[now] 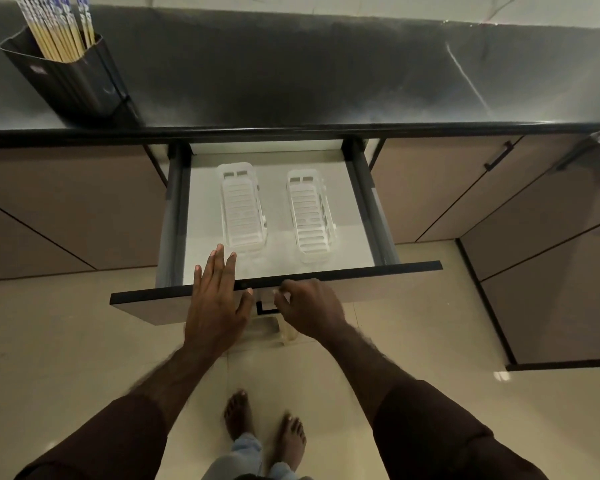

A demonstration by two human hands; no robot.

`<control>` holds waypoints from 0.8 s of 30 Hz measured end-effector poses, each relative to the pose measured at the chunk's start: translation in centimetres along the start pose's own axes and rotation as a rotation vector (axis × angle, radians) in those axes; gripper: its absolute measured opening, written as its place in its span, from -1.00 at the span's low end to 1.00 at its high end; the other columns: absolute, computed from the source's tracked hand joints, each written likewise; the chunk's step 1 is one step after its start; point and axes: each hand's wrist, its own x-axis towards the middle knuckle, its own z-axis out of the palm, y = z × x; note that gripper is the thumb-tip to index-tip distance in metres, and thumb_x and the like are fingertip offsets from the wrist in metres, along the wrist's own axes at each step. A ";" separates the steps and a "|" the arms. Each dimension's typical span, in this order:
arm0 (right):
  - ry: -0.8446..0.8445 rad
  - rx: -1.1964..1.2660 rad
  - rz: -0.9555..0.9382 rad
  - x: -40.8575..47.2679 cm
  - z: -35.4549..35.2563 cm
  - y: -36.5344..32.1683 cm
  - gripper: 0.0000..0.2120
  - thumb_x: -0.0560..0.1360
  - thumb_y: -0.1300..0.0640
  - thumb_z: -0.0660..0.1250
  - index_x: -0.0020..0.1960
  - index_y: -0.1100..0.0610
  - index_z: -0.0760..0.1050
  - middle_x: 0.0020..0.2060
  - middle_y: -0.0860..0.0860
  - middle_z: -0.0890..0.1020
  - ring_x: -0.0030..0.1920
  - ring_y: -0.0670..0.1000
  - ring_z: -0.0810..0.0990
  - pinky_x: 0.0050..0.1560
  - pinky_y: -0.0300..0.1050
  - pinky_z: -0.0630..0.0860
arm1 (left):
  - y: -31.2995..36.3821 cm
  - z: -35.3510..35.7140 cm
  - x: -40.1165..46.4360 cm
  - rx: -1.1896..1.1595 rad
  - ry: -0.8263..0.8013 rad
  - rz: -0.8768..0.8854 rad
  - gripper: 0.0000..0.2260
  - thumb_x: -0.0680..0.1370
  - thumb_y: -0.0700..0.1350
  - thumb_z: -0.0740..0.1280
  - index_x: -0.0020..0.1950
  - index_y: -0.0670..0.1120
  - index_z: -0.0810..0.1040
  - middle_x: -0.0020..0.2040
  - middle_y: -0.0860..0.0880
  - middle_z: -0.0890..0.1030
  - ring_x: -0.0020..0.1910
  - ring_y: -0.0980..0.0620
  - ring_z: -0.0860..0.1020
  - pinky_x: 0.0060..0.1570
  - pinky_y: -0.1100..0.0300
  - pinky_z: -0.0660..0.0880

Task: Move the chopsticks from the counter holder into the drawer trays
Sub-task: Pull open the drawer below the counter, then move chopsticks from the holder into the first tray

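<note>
Head view — left hand (219,299) flat, right hand (307,308) curled — over drawer (361,271).

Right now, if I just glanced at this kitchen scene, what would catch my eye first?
Probably the open drawer in the middle, pale inside, with two empty white slotted trays lying side by side. Next, the two bare hands at its front edge: the left hand spread flat over the rim, the right hand with curled fingers by the handle. Then the black holder packed with chopsticks, far left on the dark counter.
</note>
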 end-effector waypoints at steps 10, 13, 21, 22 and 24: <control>0.196 0.129 0.054 4.3 -5.1 -4.4 -0.68 0.54 -0.15 0.25 0.06 0.05 0.61 -0.19 -0.06 0.68 -0.18 -0.05 0.61 -0.18 -0.17 0.47 | -0.5 -5.3 1.0 -0.101 0.076 -0.073 -0.37 0.55 0.06 0.15 0.57 -0.19 0.19 0.61 -0.17 0.08 0.59 -0.12 0.05 0.54 -0.10 -0.04; 0.249 0.172 0.106 5.7 -5.4 -6.6 -0.66 0.53 -0.17 0.25 0.10 0.03 0.60 -0.14 -0.08 0.67 -0.15 -0.10 0.59 -0.15 -0.18 0.47 | -1.6 -7.1 2.1 -0.137 0.129 -0.078 -0.42 0.58 0.00 0.23 0.56 -0.20 0.22 0.60 -0.18 0.10 0.59 -0.14 0.08 0.51 -0.08 -0.05; 0.386 0.246 0.184 9.1 -3.8 -15.7 -0.68 0.52 -0.12 0.30 0.14 0.04 0.60 -0.05 -0.07 0.68 -0.09 -0.11 0.61 -0.02 -0.07 0.59 | -8.9 -12.7 3.8 -0.284 0.131 -0.004 -0.44 0.61 0.00 0.23 0.57 -0.13 0.19 0.62 -0.11 0.05 0.60 -0.06 0.03 0.52 -0.05 -0.07; 0.419 0.252 0.195 9.5 -3.5 -17.3 -0.69 0.52 -0.11 0.31 0.13 0.05 0.61 -0.05 -0.07 0.69 -0.09 -0.12 0.61 -0.03 -0.08 0.59 | -10.3 -13.8 4.0 -0.307 0.123 0.013 -0.44 0.62 0.00 0.23 0.58 -0.11 0.17 0.62 -0.09 0.03 0.60 -0.03 0.01 0.53 -0.04 -0.08; 0.461 0.242 0.204 10.4 -3.0 -20.2 -0.72 0.52 -0.08 0.32 0.11 0.05 0.61 -0.06 -0.07 0.69 -0.10 -0.12 0.61 -0.04 -0.10 0.59 | -12.6 -15.9 4.3 -0.341 0.103 0.032 -0.44 0.63 0.02 0.21 0.59 -0.09 0.14 0.62 -0.05 0.01 0.60 0.00 -0.01 0.53 -0.01 -0.08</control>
